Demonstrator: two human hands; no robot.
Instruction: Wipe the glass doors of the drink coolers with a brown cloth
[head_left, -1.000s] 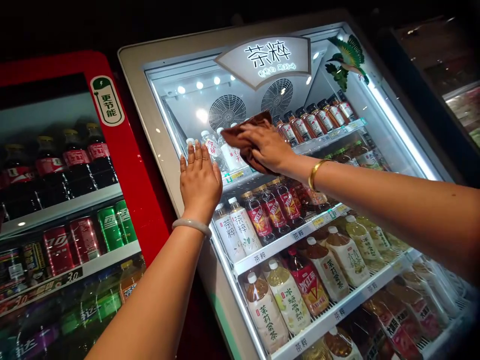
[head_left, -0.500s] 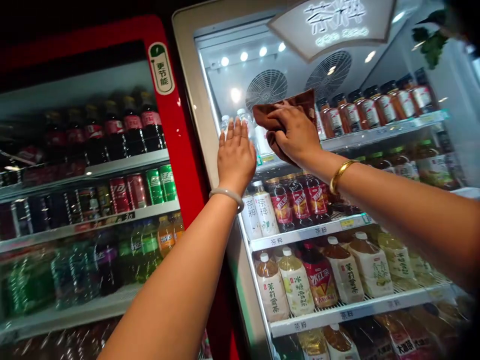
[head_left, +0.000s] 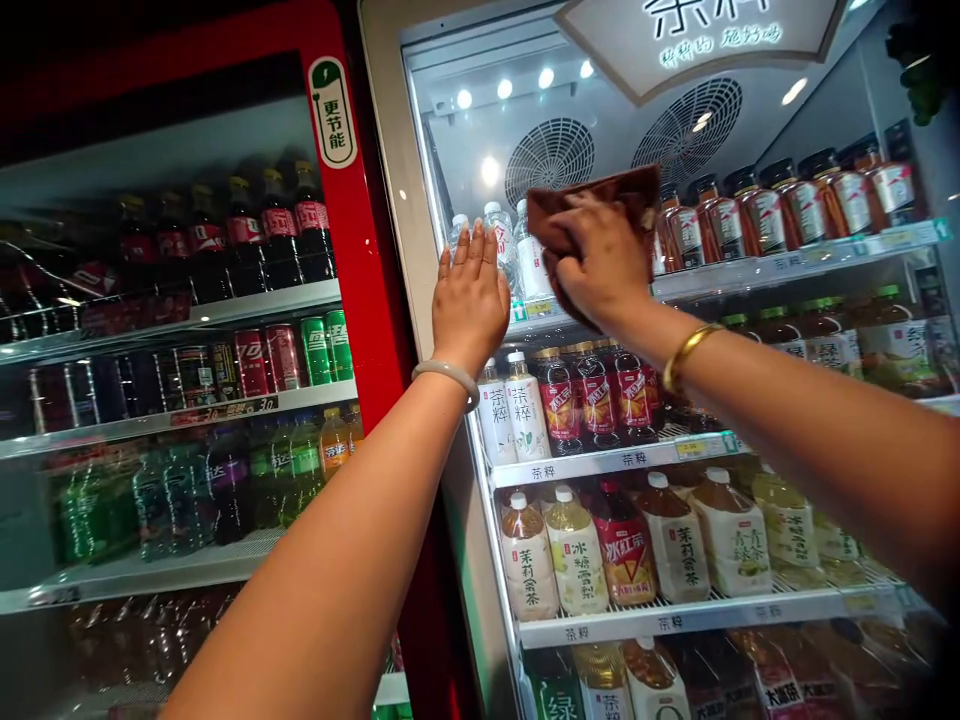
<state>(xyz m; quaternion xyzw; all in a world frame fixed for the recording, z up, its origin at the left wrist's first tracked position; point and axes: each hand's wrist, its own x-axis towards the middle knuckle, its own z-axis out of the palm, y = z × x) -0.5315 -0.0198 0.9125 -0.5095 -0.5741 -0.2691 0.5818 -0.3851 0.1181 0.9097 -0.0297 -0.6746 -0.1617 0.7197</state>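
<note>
My right hand (head_left: 600,260) grips a brown cloth (head_left: 637,205) and presses it against the glass door (head_left: 465,150) of a lit drinks fridge. The cloth is bunched under the fingers, with its upper edge fanned out above them. To its left, my left hand (head_left: 471,300) lies flat near the left edge of the same door, fingers stretched upward, holding nothing. A pale bangle (head_left: 448,378) circles my left wrist and a gold bangle (head_left: 686,355) my right. Behind the glass, bottles stand on the shelves, some hidden by my hands and forearms.
A red-framed fridge (head_left: 375,300) with bottles and cans stands on the left. A fan-shaped sign (head_left: 697,45) hangs at the top of the right fridge. Dark tea bottles (head_left: 772,215) line its upper shelf, and white-capped bottles (head_left: 574,555) a lower one. Green leaves (head_left: 922,80) show at upper right.
The view has tilted and shifted slightly, so the sign sits higher. My right hand with the cloth appears a little farther right; my left hand stays flat at the door's left edge.
</note>
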